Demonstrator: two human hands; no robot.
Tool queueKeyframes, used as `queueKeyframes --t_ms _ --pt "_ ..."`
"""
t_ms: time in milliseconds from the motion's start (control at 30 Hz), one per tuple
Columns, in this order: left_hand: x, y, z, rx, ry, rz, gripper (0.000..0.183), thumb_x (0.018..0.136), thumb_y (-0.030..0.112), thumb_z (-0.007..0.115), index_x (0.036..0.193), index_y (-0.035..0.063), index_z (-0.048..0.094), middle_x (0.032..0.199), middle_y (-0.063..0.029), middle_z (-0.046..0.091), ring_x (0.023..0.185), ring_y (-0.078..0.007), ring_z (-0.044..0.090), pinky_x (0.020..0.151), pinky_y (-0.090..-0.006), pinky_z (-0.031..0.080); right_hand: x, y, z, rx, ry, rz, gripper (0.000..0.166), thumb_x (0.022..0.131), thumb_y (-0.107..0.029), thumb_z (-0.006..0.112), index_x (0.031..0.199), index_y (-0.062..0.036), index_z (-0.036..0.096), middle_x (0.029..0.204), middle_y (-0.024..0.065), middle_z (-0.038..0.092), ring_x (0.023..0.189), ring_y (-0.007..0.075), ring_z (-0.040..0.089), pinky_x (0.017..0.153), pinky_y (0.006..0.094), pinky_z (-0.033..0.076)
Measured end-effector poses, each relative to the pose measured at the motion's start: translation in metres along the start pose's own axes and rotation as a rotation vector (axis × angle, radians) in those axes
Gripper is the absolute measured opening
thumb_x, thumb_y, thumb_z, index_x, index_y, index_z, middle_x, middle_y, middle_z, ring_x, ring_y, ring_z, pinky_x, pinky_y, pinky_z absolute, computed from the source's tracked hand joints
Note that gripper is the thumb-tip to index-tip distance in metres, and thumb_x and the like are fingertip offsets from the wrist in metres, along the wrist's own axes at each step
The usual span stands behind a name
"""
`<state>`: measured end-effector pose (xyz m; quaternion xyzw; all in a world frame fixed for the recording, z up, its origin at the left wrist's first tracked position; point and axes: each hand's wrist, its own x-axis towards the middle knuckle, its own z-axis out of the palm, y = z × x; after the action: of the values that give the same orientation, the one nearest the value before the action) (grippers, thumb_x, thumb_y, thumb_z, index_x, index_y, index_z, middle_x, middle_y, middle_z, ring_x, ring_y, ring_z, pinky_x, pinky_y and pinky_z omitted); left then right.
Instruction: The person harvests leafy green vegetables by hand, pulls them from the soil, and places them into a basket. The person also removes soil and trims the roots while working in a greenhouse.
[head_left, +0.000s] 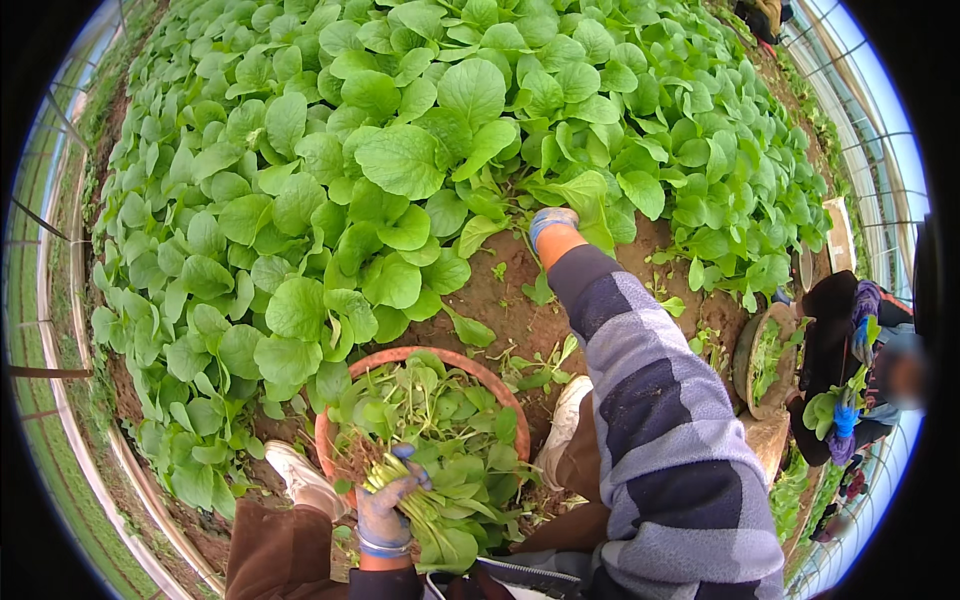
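My left hand (386, 510), in a thin soiled glove with blue fingertips, is closed around a bunch of leafy green plants (435, 502). Their roots point to the left, and the bunch lies over a round reddish plastic tub (517, 416) full of loose leaves and stems. Farther out, my right hand (553, 221), in a similar glove, reaches to the base of a leafy plant (585, 195) at the edge of the dense green bed. Its fingers are largely hidden by the glove's back and the leaves, so its grip does not show.
The dense leafy bed (300, 172) spreads ahead. Bare soil (517, 296) with small plants lies before my white shoes (296, 469). At the right, a person in blue gloves (845, 420) holds greens beside another tub (766, 360). Greenhouse frames curve along both sides.
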<state>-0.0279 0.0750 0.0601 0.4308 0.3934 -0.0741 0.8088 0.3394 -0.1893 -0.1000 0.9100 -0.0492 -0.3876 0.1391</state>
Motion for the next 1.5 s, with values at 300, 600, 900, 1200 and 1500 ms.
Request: queueKeyframes --t_ms 300,600,900,1200,1500 --pt "-0.019 -0.001 -0.006 -0.041 -0.139 0.067 0.045 0.065 0.01 0.065 0.105 -0.0083 0.055 0.074 -0.0148 0.061 0.065 -0.0241 0.058 0.065 -0.0335 0.049 -0.045 0.082 0.061 0.272 -0.277 -0.141 0.067 0.067 -0.061 0.07 0.109 -0.009 0.068 0.108 0.0144 0.066 0.099 0.0269 0.063 0.085 0.0413 0.048" --pt "-0.048 -0.006 -0.012 -0.027 -0.297 0.189 0.05 0.066 0.021 0.068 0.107 -0.0064 0.059 0.078 -0.0128 0.064 0.069 -0.0231 0.062 0.069 -0.0343 0.051 -0.152 0.028 0.055 0.562 0.096 -0.283 0.071 0.073 -0.052 0.066 0.118 0.0023 0.057 0.115 0.0223 0.061 0.107 0.0354 0.059 0.093 0.0409 0.046" --pt "-0.075 0.005 -0.036 -0.104 -0.271 0.317 0.043 0.067 0.013 0.071 0.104 -0.0058 0.06 0.078 -0.0109 0.065 0.067 -0.0203 0.062 0.067 -0.0322 0.051 -0.261 -0.062 0.128 0.811 0.19 -0.244 0.067 0.076 -0.057 0.06 0.114 -0.0017 0.059 0.115 0.0204 0.061 0.111 0.0347 0.057 0.094 0.0388 0.046" --pt "-0.079 0.027 -0.067 -0.234 -0.156 0.457 0.04 0.068 0.006 0.065 0.106 -0.0055 0.059 0.079 -0.0117 0.063 0.067 -0.0208 0.06 0.064 -0.0294 0.051 -0.29 -0.063 0.103 1.611 -0.175 -0.586 0.04 0.082 -0.03 0.071 0.105 0.0001 0.061 0.08 0.0065 0.062 0.063 0.013 0.054 0.058 0.0298 0.047" --pt "-0.074 0.023 -0.085 -0.243 -0.123 0.449 0.041 0.07 0.003 0.062 0.11 -0.0046 0.058 0.092 -0.0136 0.065 0.074 -0.0213 0.063 0.066 -0.0324 0.053 -0.268 -0.04 0.138 0.673 0.06 -0.272 0.058 0.074 -0.044 0.071 0.109 0.0023 0.062 0.102 0.0186 0.067 0.097 0.0308 0.064 0.079 0.0372 0.051"
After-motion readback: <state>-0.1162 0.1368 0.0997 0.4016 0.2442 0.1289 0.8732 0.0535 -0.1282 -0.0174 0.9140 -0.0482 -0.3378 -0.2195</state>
